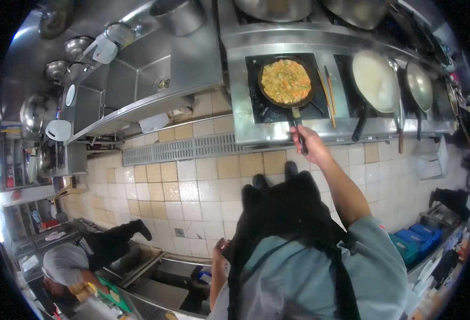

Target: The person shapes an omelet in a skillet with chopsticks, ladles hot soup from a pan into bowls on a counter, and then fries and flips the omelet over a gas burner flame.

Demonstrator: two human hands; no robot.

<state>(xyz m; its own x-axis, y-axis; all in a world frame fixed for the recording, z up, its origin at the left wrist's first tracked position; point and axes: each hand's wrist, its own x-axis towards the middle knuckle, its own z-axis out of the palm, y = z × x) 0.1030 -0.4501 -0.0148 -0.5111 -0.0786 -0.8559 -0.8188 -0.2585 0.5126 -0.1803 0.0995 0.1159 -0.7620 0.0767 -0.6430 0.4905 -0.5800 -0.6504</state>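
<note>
My right hand is closed around the black handle of a frying pan. The pan sits on a stove burner, and a yellow-orange omelette-like mixture with green and orange bits fills it. Down at my side, beside the black apron, hangs my left hand, small in view. Its fingers look loosely bent and apart, with nothing visible in them. Just right of the pan, a pair of long wooden chopsticks lies on the steel stove top.
A large pale pan and a smaller metal pan stand farther right on the stove. Big pots line the back. Left is a steel sink; a floor drain grate runs below. Another person works at the lower left.
</note>
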